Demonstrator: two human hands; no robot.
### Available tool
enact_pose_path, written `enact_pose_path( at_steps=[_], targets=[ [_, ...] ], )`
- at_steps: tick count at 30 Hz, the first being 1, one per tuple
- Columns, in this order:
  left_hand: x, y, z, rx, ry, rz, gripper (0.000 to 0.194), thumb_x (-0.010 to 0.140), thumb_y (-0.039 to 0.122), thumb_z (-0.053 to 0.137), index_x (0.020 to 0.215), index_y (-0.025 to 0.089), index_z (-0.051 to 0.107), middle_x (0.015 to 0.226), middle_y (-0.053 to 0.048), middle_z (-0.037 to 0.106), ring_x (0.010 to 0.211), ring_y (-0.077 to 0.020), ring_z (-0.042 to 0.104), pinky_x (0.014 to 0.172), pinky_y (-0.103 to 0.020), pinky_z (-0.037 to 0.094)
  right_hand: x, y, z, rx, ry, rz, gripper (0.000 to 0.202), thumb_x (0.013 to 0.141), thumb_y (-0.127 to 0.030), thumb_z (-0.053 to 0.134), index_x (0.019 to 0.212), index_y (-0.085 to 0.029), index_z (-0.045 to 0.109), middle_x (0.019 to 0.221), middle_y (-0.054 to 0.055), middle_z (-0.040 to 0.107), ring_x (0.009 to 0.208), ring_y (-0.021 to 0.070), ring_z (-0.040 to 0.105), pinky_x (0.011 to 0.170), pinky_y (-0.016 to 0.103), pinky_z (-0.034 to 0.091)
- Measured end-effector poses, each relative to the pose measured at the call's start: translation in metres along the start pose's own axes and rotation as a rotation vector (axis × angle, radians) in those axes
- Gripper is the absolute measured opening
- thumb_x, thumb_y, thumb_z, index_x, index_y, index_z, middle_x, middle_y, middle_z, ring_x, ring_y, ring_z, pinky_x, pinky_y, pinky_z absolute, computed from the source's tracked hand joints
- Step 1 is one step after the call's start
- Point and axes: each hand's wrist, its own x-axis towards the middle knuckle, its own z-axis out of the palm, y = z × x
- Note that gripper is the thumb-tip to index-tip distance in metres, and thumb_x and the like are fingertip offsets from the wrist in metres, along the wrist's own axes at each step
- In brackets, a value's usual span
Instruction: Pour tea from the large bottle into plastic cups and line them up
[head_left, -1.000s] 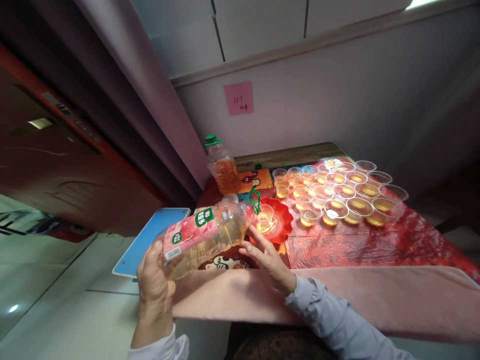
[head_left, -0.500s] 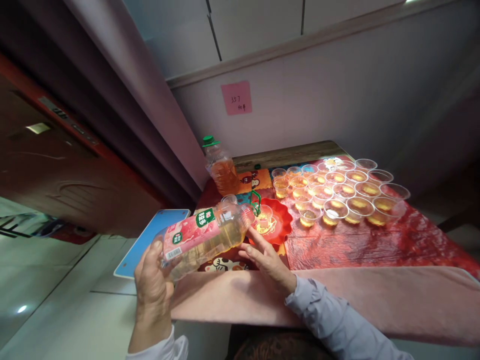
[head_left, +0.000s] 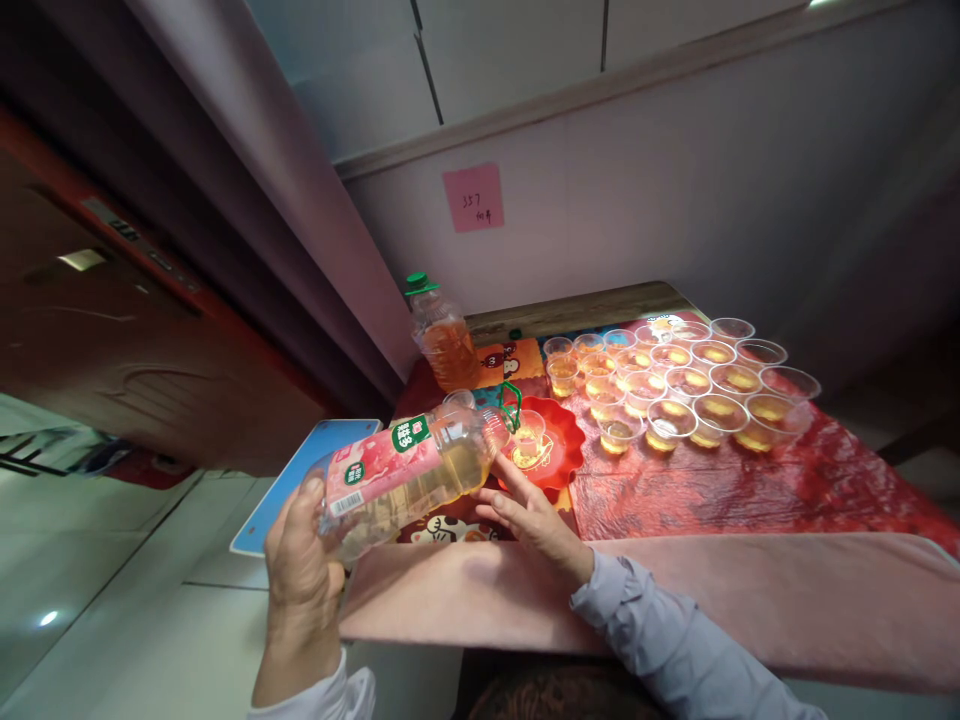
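Observation:
My left hand is closed round the base of a large clear plastic juice bottle with a pink label and pale yellow juice inside. The bottle lies tilted, its neck toward the right over a red scalloped dish. A green handle shows at the neck. Below the neck, my right hand has its fingers stretched out, fingertips against or close to the bottle's underside. In the dish stands a clear plastic cup, partly hidden by the bottle neck; whether juice is flowing is hard to tell.
Several clear cups of yellow juice stand in rows on the red table cover. A second bottle with a green cap and orange drink stands at the back left, a cup before it. A blue board is at left.
The bottle's base and my left hand have dipped very slightly. My right hand, the dish and the cups stay almost as they were.

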Motion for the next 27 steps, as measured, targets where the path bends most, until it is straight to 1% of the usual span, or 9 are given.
enact_pose_path(
  at_steps=[3,7,12,15,17,19,23,27],
  targets=[
    [0.001,0.001,-0.001,0.010,-0.005,0.003,0.025,0.077,0.036,0.086,0.096,0.020,0.084,0.094,-0.005,0.082,0.073,-0.0197,0.071,0.051,-0.024,0.059,0.000,-0.001,0.001,0.001,-0.002,-0.003,0.107,0.084,-0.060,0.100,0.175,-0.035,0.050,0.167,0.012,0.065,0.136,0.0288,0.072,0.117,0.048,0.060],
    [0.002,0.001,-0.001,0.016,-0.004,-0.004,0.025,0.076,0.035,0.086,0.096,0.020,0.085,0.093,-0.004,0.082,0.072,-0.0192,0.071,0.049,-0.023,0.058,-0.001,-0.001,0.001,0.001,-0.008,0.004,0.107,0.085,-0.060,0.099,0.176,-0.036,0.048,0.166,0.012,0.066,0.135,0.0288,0.073,0.120,0.049,0.059],
    [0.000,0.004,0.000,0.006,-0.004,-0.016,0.026,0.075,0.035,0.087,0.097,0.019,0.085,0.091,-0.004,0.081,0.069,-0.0189,0.070,0.048,-0.023,0.058,-0.001,-0.002,0.000,0.012,-0.027,-0.007,0.099,0.089,-0.058,0.097,0.174,-0.038,0.051,0.173,0.009,0.060,0.141,0.0281,0.070,0.120,0.047,0.059],
    [0.000,0.005,0.001,0.010,0.004,-0.008,0.026,0.076,0.035,0.087,0.096,0.019,0.085,0.092,-0.004,0.081,0.071,-0.0193,0.070,0.048,-0.023,0.058,-0.002,-0.002,0.000,0.022,-0.029,-0.006,0.096,0.091,-0.057,0.096,0.173,-0.037,0.053,0.171,0.010,0.062,0.139,0.0275,0.071,0.120,0.046,0.059],
    [0.000,0.006,0.002,0.015,0.014,-0.012,0.024,0.077,0.034,0.086,0.096,0.019,0.085,0.093,-0.005,0.081,0.074,-0.0195,0.071,0.049,-0.022,0.058,-0.002,-0.001,0.001,0.033,-0.016,-0.009,0.093,0.091,-0.056,0.096,0.172,-0.037,0.054,0.174,0.010,0.058,0.138,0.0277,0.071,0.119,0.046,0.060],
    [0.000,0.007,0.003,0.016,0.017,-0.017,0.024,0.078,0.034,0.085,0.097,0.019,0.085,0.095,-0.005,0.081,0.075,-0.0197,0.071,0.050,-0.022,0.058,-0.003,-0.001,0.001,0.039,-0.007,-0.010,0.091,0.091,-0.054,0.097,0.171,-0.037,0.056,0.176,0.010,0.056,0.138,0.0277,0.072,0.118,0.046,0.060],
    [0.000,0.009,0.004,0.016,-0.004,-0.018,0.025,0.080,0.033,0.085,0.100,0.018,0.085,0.096,-0.005,0.082,0.076,-0.0195,0.070,0.049,-0.022,0.057,-0.002,-0.004,0.003,0.044,-0.001,0.006,0.093,0.088,-0.054,0.099,0.170,-0.035,0.058,0.170,0.011,0.062,0.135,0.0271,0.073,0.117,0.045,0.061],
    [-0.004,0.012,0.005,0.029,-0.021,-0.027,0.025,0.079,0.033,0.084,0.099,0.018,0.082,0.094,-0.003,0.080,0.075,-0.0184,0.069,0.049,-0.020,0.056,-0.003,-0.009,0.005,0.040,0.016,0.014,0.093,0.086,-0.053,0.101,0.168,-0.036,0.060,0.177,0.009,0.055,0.135,0.0254,0.072,0.115,0.042,0.062]
  ],
)
